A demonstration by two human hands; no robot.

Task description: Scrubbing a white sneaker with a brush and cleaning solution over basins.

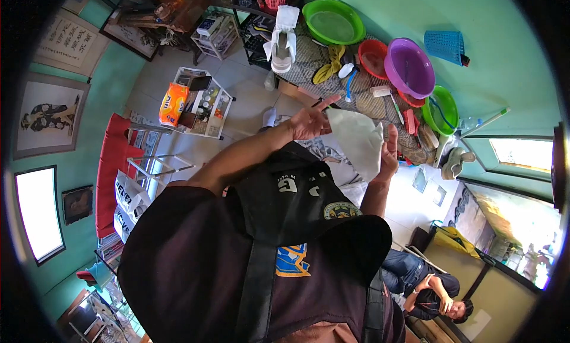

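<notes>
A thin white sheet [356, 138], paper or cloth, is stretched between my two hands above the near edge of a table. My left hand [309, 122] has its index finger extended, with the other fingers at the sheet's left edge. Something thin, green and dark shows by that finger, too small to name. My right hand [389, 156] pinches the sheet's right edge, thumb upward. On the table's left end stands a white sneaker [281, 53], with white sheets about its tongue and sides. A yellow cloth [330, 66] and a white-and-blue brush [350, 82] lie beyond the sheet.
Along the wall stand a green basin [334, 22], a red basin [373, 58] and a purple basin [409, 69]. Several brushes, one pink [409, 122], lie at right. A trolley [220, 114] with an orange packet [173, 105] stands left. A person [429, 285] sits behind, lower right.
</notes>
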